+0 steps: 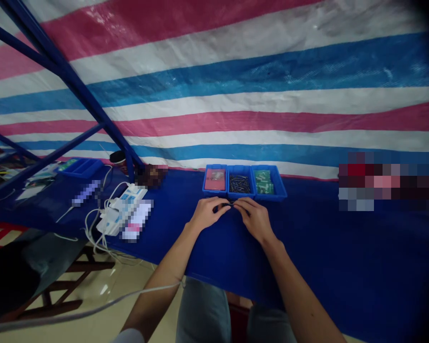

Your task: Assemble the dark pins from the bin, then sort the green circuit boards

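My left hand [208, 214] and my right hand [255, 219] meet just in front of a row of blue bins, fingertips nearly touching. A small dark, thin piece [219, 207] shows between the thumb and fingers of my left hand; its kind is too small to tell. The fingers of my right hand are pinched at its right end, where what they grip is mostly hidden. Directly behind the hands, the middle bin [240, 196] contains many dark, slim metal-looking pieces [240, 183]. Green pieces [263, 182] fill the right bin, and a reddish-pink item [215, 180] lies in the left one.
A white power strip [123, 205] with tangled cables [96, 228] lies to the left on the blue table [325, 267]. Another blue tray [82, 167] stands farther left, beyond a blue metal frame [89, 107]. A white cord [93, 312] crosses over my left forearm. A striped tarp [236, 102] hangs behind.
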A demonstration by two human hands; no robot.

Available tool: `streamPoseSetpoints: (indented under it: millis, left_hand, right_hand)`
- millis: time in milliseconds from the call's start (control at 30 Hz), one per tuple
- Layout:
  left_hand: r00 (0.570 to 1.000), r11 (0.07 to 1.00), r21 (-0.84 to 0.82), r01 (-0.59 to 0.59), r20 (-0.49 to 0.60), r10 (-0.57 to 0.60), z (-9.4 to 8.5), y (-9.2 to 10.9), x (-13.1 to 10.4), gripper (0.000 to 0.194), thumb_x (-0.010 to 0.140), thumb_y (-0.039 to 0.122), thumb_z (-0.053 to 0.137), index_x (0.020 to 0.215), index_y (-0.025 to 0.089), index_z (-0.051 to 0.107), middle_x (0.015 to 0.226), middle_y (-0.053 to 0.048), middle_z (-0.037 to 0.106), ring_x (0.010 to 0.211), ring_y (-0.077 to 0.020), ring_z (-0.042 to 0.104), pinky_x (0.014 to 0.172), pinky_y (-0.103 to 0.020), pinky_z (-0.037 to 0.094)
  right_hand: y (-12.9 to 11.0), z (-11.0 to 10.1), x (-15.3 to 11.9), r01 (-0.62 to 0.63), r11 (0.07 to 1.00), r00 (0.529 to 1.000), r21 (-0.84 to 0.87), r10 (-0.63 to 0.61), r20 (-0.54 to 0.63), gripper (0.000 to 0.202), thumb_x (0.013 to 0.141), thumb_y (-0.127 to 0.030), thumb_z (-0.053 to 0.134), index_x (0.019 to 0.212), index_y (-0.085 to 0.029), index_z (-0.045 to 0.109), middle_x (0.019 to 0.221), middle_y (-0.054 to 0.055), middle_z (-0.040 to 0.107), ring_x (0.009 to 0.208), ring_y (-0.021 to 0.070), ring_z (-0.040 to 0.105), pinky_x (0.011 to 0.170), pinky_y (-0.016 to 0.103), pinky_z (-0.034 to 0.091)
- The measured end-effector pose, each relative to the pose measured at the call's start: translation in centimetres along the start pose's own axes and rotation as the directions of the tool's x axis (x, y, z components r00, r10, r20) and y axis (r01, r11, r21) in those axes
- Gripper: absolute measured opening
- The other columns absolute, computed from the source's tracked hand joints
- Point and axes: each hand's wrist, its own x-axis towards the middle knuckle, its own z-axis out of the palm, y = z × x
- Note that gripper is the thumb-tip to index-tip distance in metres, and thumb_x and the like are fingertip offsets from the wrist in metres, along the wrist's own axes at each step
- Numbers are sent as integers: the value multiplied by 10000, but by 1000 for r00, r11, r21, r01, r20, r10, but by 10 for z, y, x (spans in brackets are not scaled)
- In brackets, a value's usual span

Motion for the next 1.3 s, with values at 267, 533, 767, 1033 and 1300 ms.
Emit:
streamPoseSetpoints:
  millis: [267,533,767,1033,1300]
  left_hand:
    - [1000,999,-40,-21,-1,21,3,-3,0,214,957,317,564,973,192,737,831,-45,691,665,-129,603,711,-255,493]
    - [1000,998,-52,-21,-22,19,4,-2,0,215,956,328,561,953,180,717,809,-47,683,695,-140,619,720,-265,499]
    - [997,996,-66,-59,-44,56,6,-2,1,218,966,313,544,944,184,718,871,-70,702,801,-173,652,797,-301,514]
    - [996,995,-61,-84,-35,82,7,-3,1,217,974,296,538,965,178,719,922,-71,711,853,-175,661,836,-307,516]
    - [995,995,-44,-94,-43,92,7,-2,1,189,965,282,557,956,180,716,914,-62,707,845,-169,658,821,-298,513]
  right_hand:
    - [-4,7,0,-113,977,993,179,115,-2,217,945,-364,574,1013,-232,731,941,46,733,746,201,691,744,320,557]
    - [-12,7,2,-147,955,989,259,145,26,220,942,-305,542,980,-223,743,819,28,718,644,174,657,663,294,521]
    - [-11,9,3,-148,954,989,260,146,28,206,932,-321,556,964,-213,729,864,34,724,640,168,653,662,290,521]
    - [-10,8,0,-89,989,996,120,89,9,208,974,-304,514,943,-215,699,923,48,717,784,191,666,717,282,480]
    - [-10,7,1,-140,990,989,9,139,41,343,1005,-364,453,764,-208,641,727,27,679,657,178,632,633,278,416]
